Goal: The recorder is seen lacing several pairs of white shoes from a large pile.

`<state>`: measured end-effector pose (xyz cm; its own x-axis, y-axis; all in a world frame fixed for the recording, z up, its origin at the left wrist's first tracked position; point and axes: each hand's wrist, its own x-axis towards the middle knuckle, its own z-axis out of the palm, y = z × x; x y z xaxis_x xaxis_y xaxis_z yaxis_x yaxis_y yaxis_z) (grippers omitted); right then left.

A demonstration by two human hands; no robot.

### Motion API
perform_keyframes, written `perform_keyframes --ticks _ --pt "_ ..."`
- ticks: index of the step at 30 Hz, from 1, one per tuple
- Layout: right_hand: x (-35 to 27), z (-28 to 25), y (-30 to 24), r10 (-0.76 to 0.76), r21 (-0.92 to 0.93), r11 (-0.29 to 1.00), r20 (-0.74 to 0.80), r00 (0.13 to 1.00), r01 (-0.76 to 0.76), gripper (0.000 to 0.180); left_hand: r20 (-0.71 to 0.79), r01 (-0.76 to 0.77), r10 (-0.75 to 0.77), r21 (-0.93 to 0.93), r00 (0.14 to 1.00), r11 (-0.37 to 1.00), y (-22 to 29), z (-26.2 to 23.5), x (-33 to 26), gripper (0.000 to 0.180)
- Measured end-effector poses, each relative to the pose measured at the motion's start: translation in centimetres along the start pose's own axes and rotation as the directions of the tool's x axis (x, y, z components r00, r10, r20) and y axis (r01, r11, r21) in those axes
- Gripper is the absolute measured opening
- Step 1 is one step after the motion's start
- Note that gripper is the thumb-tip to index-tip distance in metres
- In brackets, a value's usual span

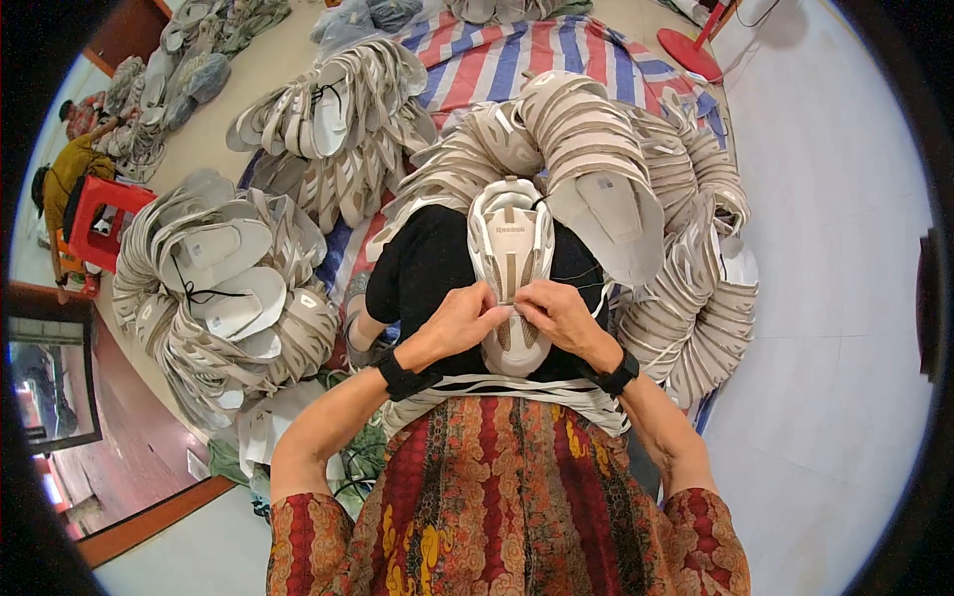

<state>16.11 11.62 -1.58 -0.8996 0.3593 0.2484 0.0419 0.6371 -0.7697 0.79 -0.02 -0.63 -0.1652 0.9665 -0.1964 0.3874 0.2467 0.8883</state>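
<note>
A beige and white shoe upper (509, 243) lies on my lap, its white-edged opening away from me and its toe toward my body. My left hand (461, 320) and my right hand (566, 316) meet over its middle, where the lacing part is. Thumb and fingers of each hand are pinched together there. What sits between the fingertips is too small to make out. A short white strand shows beside my right hand. Many white shoelaces (502, 385) lie across my waist, just behind the toe.
Nested stacks of similar shoe uppers lie ahead (586, 129), at right (686, 308) and at left (214, 268), some tied with black cord. Beneath is a striped sheet (517, 55). A red stool (107, 223) and another person (70, 179) are far left; a white wall (815, 298) stands right.
</note>
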Motion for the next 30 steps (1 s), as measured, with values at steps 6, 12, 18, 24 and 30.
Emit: perform_keyframes --ticks 6,12,18,24,30 --pt "0.3 -1.3 -0.8 0.0 -0.035 0.999 0.074 0.997 0.003 0.013 0.058 -0.321 0.352 0.566 0.934 0.759 0.0 0.4 1.0 0.014" --pt "-1.4 -4.4 0.3 0.312 0.174 0.919 0.224 0.923 -0.353 0.015 -0.183 -0.053 0.309 0.782 0.933 0.621 -8.3 -9.3 -6.0 0.009" --pt "-1.5 -4.5 1.5 0.378 0.182 0.876 0.317 0.87 -0.447 0.019 -0.836 0.828 -0.064 0.526 0.545 0.194 -17.7 -26.9 -22.9 0.016" --pt "-1.1 -6.3 -0.1 0.429 0.07 0.876 0.345 0.835 -0.478 0.02 -0.648 0.353 0.038 0.463 0.761 0.813 -12.5 -16.9 -12.5 0.032" --pt "-6.3 -15.6 -3.4 0.547 0.021 0.822 0.251 0.799 -0.569 0.013 -0.167 -0.266 0.283 0.113 0.945 0.957 -0.8 -1.9 -0.6 0.014"
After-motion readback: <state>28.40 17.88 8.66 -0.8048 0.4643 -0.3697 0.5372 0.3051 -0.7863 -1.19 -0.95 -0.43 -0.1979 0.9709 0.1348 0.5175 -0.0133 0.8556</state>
